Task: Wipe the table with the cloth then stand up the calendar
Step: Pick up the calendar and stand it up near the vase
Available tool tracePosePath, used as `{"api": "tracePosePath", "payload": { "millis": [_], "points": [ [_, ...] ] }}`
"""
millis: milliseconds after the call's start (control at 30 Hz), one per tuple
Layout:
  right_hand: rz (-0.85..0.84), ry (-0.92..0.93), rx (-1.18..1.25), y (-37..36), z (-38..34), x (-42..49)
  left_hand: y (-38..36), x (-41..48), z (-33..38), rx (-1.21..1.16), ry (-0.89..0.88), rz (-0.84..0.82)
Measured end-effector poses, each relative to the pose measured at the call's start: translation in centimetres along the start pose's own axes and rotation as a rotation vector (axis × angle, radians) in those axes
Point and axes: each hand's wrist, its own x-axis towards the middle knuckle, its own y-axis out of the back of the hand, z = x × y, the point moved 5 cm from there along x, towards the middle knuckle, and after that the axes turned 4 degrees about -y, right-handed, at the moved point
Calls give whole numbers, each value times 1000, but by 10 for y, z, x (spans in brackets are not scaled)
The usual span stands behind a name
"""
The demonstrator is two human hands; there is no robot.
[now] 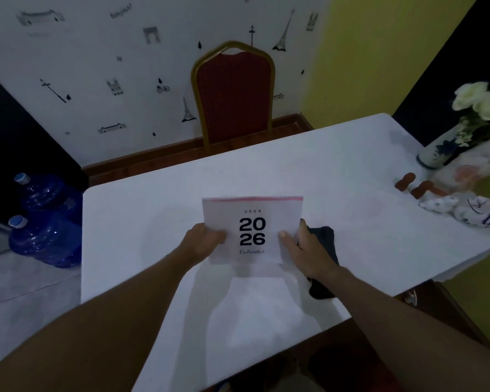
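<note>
A white desk calendar (252, 219) printed "2026" is held up over the middle of the white table (159, 210), its face toward me. My left hand (203, 241) grips its lower left edge. My right hand (303, 248) grips its lower right edge, thumb on the front. A dark cloth (324, 244) lies on the table just right of and under my right hand, partly hidden by my wrist. I cannot tell whether the calendar's base touches the table.
A red chair (234, 94) with a gold frame stands beyond the far table edge. At the right end sit a vase of white flowers (447, 145), brown pieces (415, 186) and small ceramic figures (461, 209). Blue water jugs (44, 224) stand on the floor at left.
</note>
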Motion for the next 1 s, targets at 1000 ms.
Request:
{"api": "tracePosePath", "payload": {
  "millis": [1000],
  "points": [
    [644, -115, -66, 400, 93, 187, -272, 327, 316, 122, -385, -228]
  ]
}}
